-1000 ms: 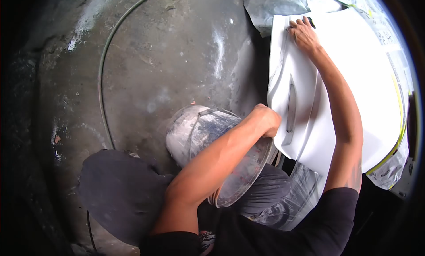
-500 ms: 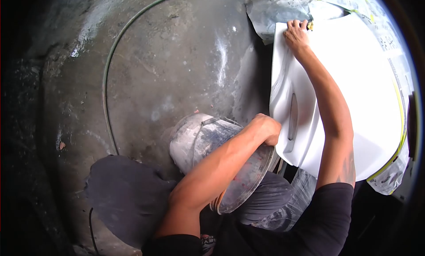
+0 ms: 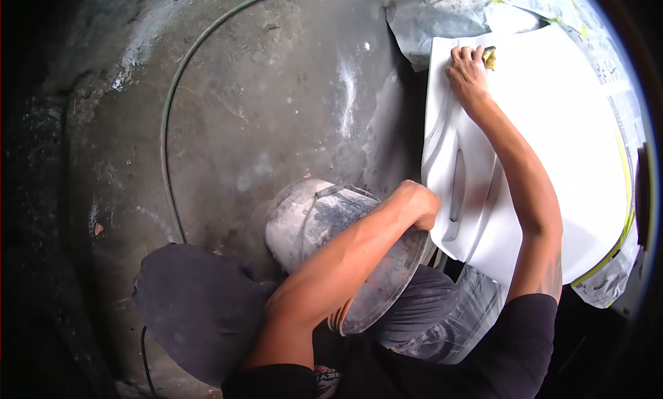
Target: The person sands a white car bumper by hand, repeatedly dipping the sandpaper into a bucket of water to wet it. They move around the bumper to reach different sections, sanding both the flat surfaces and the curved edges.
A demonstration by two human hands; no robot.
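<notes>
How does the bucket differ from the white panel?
The bucket is smeared and stained, while the white panel looks smooth and bright. The bucket is round with an open mouth; the panel is broad, with a long slot-like recess. The bucket looks smaller than the panel. Each is partly hidden by one of the person's arms.

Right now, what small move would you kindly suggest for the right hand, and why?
I would probably slide the right hand down the white panel toward its long slot, since the hand rests near the panel's far end with a small yellowish piece beside its fingertips, and no obstacle shows between.
</notes>
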